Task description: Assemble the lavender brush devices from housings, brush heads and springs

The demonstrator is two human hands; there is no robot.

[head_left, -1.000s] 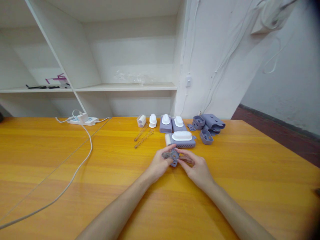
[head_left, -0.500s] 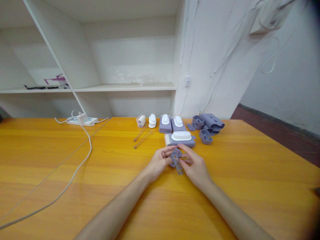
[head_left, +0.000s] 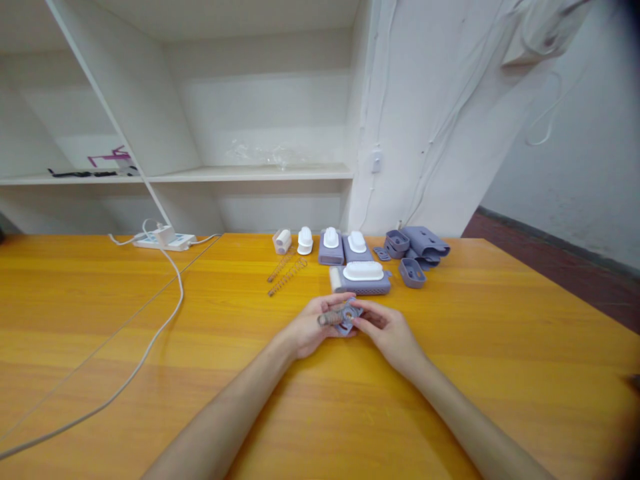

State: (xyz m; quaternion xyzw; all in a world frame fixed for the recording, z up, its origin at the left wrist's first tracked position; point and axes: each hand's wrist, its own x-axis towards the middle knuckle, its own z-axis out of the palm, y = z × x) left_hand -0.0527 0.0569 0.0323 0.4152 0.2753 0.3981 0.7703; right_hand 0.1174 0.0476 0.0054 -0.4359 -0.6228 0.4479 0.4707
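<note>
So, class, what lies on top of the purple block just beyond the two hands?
A white rounded cap lies flat on the purple block, covering most of its top. Whatever sits beneath the cap is hidden.

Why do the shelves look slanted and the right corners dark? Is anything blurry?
Head view: the wide lens likely slants the shelf divider; head view's right corners fade dark; light is soft, with a mild sheen on the table; the small grey part held by left hand and right hand looks slightly blurred.
</note>
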